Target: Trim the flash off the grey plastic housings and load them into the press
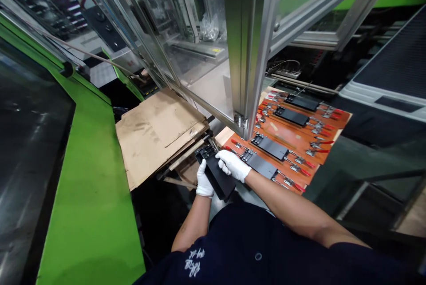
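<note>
gripping a black plastic part, both gloved hands hold it; shirt lettering unreadable.

Two gloved hands, left and right, share one black part. Four more black parts lie on one orange board. One cardboard stack sits beside it.

Your flat black rectangular plastic part sits tilted at lower centre of the frame, ribbed end pointing up-left.
</note>
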`<state>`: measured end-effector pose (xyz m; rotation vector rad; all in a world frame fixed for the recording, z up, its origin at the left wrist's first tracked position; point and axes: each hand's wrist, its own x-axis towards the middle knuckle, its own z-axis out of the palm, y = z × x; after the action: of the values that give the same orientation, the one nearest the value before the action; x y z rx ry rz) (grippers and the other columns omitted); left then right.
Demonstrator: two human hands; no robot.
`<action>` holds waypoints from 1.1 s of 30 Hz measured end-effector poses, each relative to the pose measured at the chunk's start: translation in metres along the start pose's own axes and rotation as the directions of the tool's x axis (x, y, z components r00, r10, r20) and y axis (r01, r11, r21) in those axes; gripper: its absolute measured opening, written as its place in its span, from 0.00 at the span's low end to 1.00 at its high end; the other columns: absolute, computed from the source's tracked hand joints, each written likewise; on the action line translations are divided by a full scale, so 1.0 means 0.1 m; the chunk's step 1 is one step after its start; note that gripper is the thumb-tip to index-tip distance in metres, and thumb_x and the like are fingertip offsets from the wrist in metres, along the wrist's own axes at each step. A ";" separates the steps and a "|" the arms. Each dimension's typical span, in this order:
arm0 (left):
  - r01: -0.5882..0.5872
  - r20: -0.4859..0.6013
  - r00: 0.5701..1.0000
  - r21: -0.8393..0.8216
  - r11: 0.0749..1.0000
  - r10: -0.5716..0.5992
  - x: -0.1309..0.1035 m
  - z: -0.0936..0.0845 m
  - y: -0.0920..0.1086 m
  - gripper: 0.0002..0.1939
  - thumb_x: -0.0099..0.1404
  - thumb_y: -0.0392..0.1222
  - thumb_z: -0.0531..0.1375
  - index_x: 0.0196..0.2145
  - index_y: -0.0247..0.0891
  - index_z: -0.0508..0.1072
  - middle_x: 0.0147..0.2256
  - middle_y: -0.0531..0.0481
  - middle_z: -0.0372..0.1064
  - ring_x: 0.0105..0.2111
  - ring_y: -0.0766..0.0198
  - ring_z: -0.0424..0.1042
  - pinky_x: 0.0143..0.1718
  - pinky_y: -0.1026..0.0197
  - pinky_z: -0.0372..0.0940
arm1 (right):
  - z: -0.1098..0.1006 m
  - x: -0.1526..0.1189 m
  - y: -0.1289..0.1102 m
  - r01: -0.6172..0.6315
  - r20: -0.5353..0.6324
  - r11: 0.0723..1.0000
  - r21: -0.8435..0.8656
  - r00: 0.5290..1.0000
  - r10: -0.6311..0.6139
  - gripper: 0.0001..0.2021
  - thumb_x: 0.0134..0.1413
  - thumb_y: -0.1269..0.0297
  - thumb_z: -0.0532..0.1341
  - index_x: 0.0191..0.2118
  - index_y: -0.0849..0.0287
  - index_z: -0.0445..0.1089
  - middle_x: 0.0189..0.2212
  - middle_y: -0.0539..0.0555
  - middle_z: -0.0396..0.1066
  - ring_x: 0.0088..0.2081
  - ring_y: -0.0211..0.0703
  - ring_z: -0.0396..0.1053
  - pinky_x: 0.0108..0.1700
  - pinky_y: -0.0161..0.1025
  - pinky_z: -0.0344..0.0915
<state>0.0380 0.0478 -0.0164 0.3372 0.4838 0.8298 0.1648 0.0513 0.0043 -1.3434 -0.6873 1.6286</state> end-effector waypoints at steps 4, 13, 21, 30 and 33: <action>0.014 -0.019 1.000 -0.037 0.999 -0.014 0.04 0.01 -0.10 0.25 0.65 0.61 0.59 0.43 0.35 0.75 0.34 0.41 0.74 0.41 0.44 0.76 0.48 0.42 0.70 | -0.12 -0.09 -0.03 -0.005 0.047 1.000 0.030 0.999 0.004 0.12 0.58 0.53 0.57 0.41 0.57 0.64 0.17 0.41 0.64 0.12 0.30 0.50 0.14 0.29 0.43; -0.001 -0.002 1.000 0.033 0.999 0.001 0.03 0.11 0.01 0.26 0.62 0.62 0.61 0.42 0.35 0.76 0.38 0.37 0.75 0.44 0.40 0.76 0.49 0.39 0.70 | -0.11 -0.03 -0.06 0.046 0.108 0.996 0.077 0.993 -0.054 0.14 0.56 0.52 0.56 0.40 0.57 0.65 0.15 0.41 0.63 0.11 0.31 0.50 0.14 0.31 0.42; -0.025 -0.036 0.999 0.061 0.998 0.027 -0.05 -0.02 0.15 0.27 0.61 0.62 0.61 0.43 0.35 0.75 0.39 0.37 0.75 0.45 0.39 0.76 0.50 0.38 0.69 | 0.03 0.06 0.02 0.104 0.175 0.985 0.135 0.976 -0.127 0.19 0.52 0.46 0.61 0.40 0.57 0.65 0.16 0.42 0.65 0.12 0.30 0.51 0.14 0.31 0.42; -0.029 -0.032 0.999 -0.034 0.999 0.028 -0.06 -0.25 0.12 0.27 0.62 0.61 0.62 0.47 0.34 0.75 0.37 0.41 0.75 0.43 0.44 0.77 0.50 0.41 0.70 | 0.09 0.05 0.02 0.105 0.199 0.990 0.096 0.972 -0.123 0.19 0.50 0.46 0.62 0.38 0.57 0.65 0.16 0.41 0.65 0.12 0.30 0.51 0.14 0.30 0.42; -0.030 -0.042 0.999 -0.049 0.998 0.028 -0.06 -0.26 0.13 0.27 0.60 0.60 0.64 0.45 0.33 0.75 0.35 0.41 0.75 0.43 0.43 0.78 0.50 0.42 0.71 | 0.07 0.04 0.01 0.133 0.208 0.990 0.041 0.968 -0.139 0.18 0.51 0.46 0.61 0.38 0.57 0.65 0.16 0.41 0.65 0.12 0.30 0.51 0.14 0.31 0.43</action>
<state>0.0130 0.0539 -0.0310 0.2820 0.4970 0.8768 0.1577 0.0547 0.0035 -1.0890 -0.8611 1.6769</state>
